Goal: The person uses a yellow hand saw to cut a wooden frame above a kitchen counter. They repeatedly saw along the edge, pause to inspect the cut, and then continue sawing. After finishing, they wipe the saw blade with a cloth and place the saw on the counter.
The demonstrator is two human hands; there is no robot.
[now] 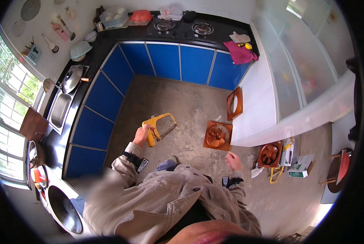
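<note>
My left hand (pixel 141 135) is wrapped round the handle of a yellow hacksaw (pixel 152 123), held above the floor with its frame pointing away to the right. A dark strip runs along the saw's lower side. My right hand (pixel 233 161) hangs at my right side with its fingers loosely bent and nothing visible in it. Just beyond that hand, an orange-brown square exhaust fan (pixel 223 128) lies on the floor with its blades facing up. Past it, a matching square frame with a round opening (pixel 240 101) leans against the white side panel.
To my right on the floor sit another brown fan (pixel 269 154), a green-and-white box (pixel 300 167) and a yellow-framed tool (pixel 276 175). Blue cabinets (pixel 161 61) line the far and left sides, under a black counter with a gas hob (pixel 202 28) and sink (pixel 60 110).
</note>
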